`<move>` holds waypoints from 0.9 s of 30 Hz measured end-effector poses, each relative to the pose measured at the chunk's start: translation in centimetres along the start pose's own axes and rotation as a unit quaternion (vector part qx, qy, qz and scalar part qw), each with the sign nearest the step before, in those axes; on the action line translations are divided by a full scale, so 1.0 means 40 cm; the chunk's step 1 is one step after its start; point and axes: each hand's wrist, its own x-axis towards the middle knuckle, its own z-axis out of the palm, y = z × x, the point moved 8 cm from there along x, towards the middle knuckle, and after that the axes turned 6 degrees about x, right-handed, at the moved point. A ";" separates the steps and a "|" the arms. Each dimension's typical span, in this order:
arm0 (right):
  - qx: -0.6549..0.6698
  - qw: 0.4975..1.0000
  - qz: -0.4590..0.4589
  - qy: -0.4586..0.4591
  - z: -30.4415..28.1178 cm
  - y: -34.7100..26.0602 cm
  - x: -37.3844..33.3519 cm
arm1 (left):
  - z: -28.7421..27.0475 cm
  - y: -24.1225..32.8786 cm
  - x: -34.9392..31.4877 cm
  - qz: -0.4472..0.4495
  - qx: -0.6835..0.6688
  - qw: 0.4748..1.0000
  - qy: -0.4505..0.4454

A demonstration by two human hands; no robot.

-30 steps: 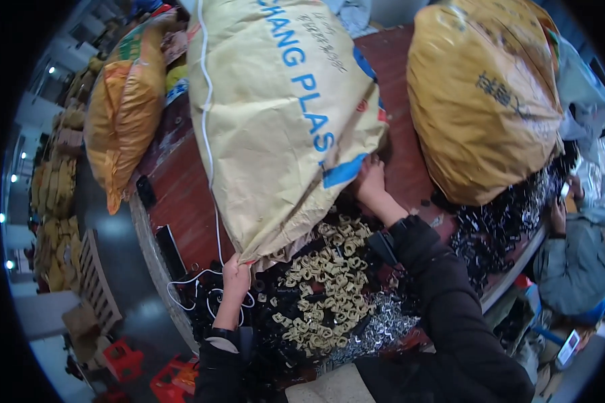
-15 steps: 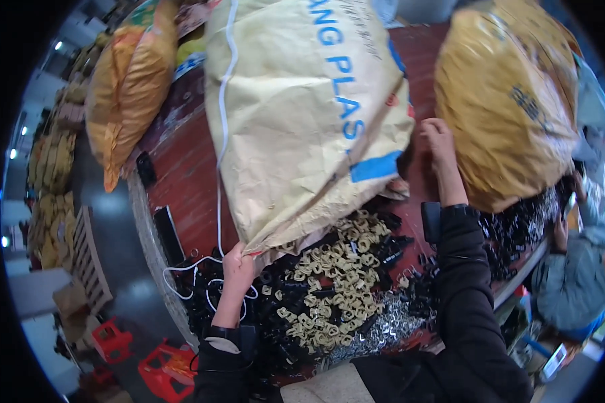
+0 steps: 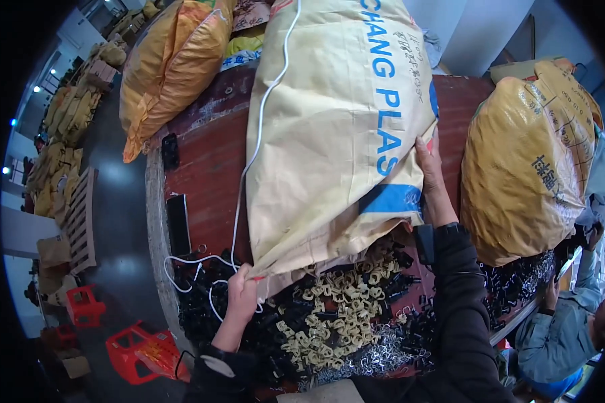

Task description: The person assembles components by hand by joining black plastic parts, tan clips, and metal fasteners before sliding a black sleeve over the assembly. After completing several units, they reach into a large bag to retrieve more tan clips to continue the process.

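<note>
A large cream woven sack (image 3: pixel 329 134) with blue print lies tilted across the table, its open mouth toward me. My left hand (image 3: pixel 242 295) is closed on the near left corner of the mouth. At the sack's right edge, my right hand (image 3: pixel 433 174) grips the side, with part of its fingers hidden by the material. Below the mouth spreads a heap of beige plastic clips (image 3: pixel 336 316), mixed with black plastic parts (image 3: pixel 205 302) and small shiny metal hooks (image 3: pixel 383 352). A white cord (image 3: pixel 237 221) runs down the sack's left side and loops near my left hand.
Full orange-yellow sacks stand at the far left (image 3: pixel 181 67) and right (image 3: pixel 528 174) of the dark red table (image 3: pixel 202 174). A black flat bar (image 3: pixel 178 221) lies by its left edge. Red stools (image 3: pixel 141 352) are on the floor. Another person (image 3: pixel 558 336) works at the right.
My right hand has moved from beside the sack onto its right edge. The left hand keeps its hold on the corner. The view has shifted, so things appear displaced.
</note>
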 end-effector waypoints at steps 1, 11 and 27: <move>-0.046 0.999 0.001 0.000 -0.004 -0.007 -0.007 | 0.004 0.001 -0.013 -0.009 -0.021 1.000 0.010; -0.214 0.975 -0.052 0.030 -0.028 0.047 0.018 | 0.029 -0.055 -0.027 -0.039 0.035 0.996 -0.078; -0.312 0.946 -0.085 0.021 0.093 0.054 0.019 | 0.096 -0.091 -0.055 -0.075 -0.070 0.995 -0.023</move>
